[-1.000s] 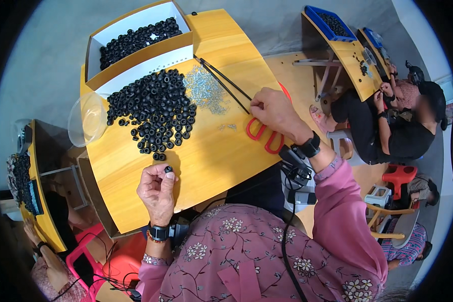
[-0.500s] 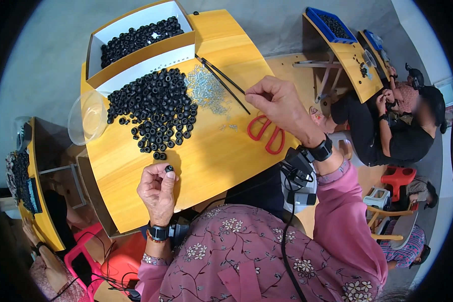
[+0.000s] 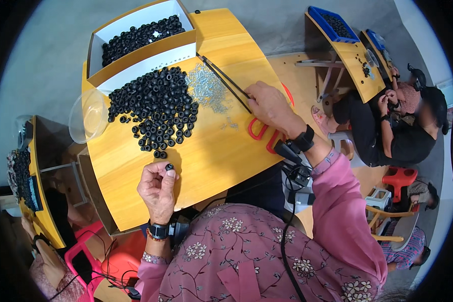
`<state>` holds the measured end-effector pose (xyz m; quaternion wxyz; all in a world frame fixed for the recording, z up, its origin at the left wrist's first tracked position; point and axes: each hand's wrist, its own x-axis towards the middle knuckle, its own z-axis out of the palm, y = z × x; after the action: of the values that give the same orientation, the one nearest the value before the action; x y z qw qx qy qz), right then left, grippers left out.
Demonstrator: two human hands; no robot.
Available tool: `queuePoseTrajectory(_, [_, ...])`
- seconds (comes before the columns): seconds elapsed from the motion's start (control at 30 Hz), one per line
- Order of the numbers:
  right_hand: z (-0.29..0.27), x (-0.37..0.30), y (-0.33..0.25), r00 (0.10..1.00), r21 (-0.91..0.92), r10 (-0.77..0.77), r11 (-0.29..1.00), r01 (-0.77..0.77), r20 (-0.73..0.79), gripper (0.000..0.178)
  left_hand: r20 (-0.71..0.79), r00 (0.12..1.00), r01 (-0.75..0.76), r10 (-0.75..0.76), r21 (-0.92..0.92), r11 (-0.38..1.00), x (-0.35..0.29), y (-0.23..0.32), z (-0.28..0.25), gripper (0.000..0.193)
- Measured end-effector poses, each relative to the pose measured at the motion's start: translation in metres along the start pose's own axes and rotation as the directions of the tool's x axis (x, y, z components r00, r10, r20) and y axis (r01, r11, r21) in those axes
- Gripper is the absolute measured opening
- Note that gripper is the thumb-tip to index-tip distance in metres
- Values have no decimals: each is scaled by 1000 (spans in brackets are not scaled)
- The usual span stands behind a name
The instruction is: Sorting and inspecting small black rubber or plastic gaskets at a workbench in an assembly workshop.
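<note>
My left hand, near the front edge of the yellow table, pinches a small black ring-shaped piece between thumb and finger, its hole facing up. My right hand is over the table's right side, fingers curled at the near end of a thin, black, two-armed tool like tweezers. The fingertips are partly hidden, but they close on one of its arms. Red-handled scissors lie partly under this hand and wrist. A heap of black ring pieces lies left of the tool, beside small clear beads.
A box of more black pieces stands at the far left. By the left edge is a clear plastic tub. A red curved piece shows past my right hand. Other people sit at tables to the right and left.
My right hand has shifted slightly and turned more palm-down at the tool's near end, covering more of the scissors. My left hand stays in place with its black piece.
</note>
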<state>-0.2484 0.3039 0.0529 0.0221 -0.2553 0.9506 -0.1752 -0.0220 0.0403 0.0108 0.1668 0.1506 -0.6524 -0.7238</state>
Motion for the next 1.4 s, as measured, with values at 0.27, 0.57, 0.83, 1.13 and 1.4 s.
queuePoseTrajectory(0.27, [2, -4, -7, 988, 70, -77, 994, 87, -131, 19, 25, 999, -46, 48, -62, 997, -1, -3, -1, 14])
queuePoseTrajectory(0.57, [13, 8, -85, 932, 358, -345, 860, 363, -117, 17, -60, 993, -107, 102, -76, 991, -11, 3, -16, 18])
queuePoseTrajectory(0.83, [52, 17, -174, 819, 291, -574, 784, 549, 2, 15, -286, 954, -116, 85, -96, 989, -12, 4, -54, 17])
queuePoseTrajectory(1.13, [84, 38, -209, 738, 173, -673, 733, 658, 46, 8, -237, 968, -108, 79, -112, 988, -13, -1, -55, 17])
queuePoseTrajectory(1.4, [92, 38, -214, 665, 49, -747, 664, 746, -7, 6, -224, 972, -100, 76, -97, 990, -13, 2, -56, 18])
